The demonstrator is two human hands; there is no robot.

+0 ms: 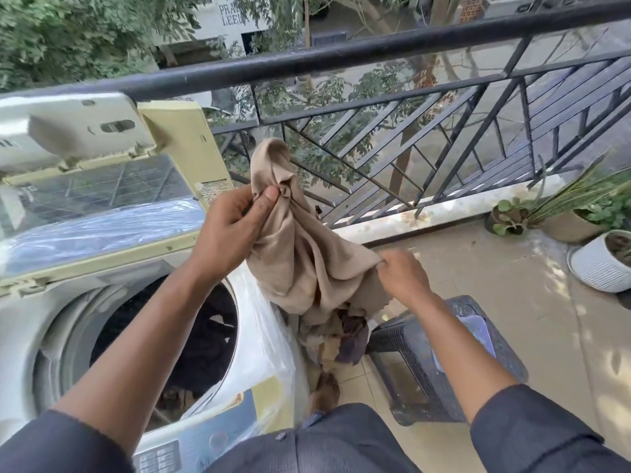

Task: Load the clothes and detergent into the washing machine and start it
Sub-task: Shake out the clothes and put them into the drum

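Head view shows, nearest the camera, the person's dark sleeves and two bare forearms reaching forward. The right hand (403, 274) pinches the lower corner of a beige garment (304, 254) between curled fingers. The left hand (232, 227), higher up, grips the bunched upper part of the same garment, its thumb (268, 196) pressed on the folds; the cloth rises above those fingers and hangs slack between the two hands. Below the left wrist lies the open drum (164, 339) of a top-loading washing machine (41, 329), dark clothes already inside. Under the right hand stands a dark woven laundry basket (409, 367), with more clothes (345, 339) heaped just left of it. Beyond the left fingers the machine's lid (102, 186) stands raised. Farther off run a black balcony railing (375, 51) and potted plants (601, 230).
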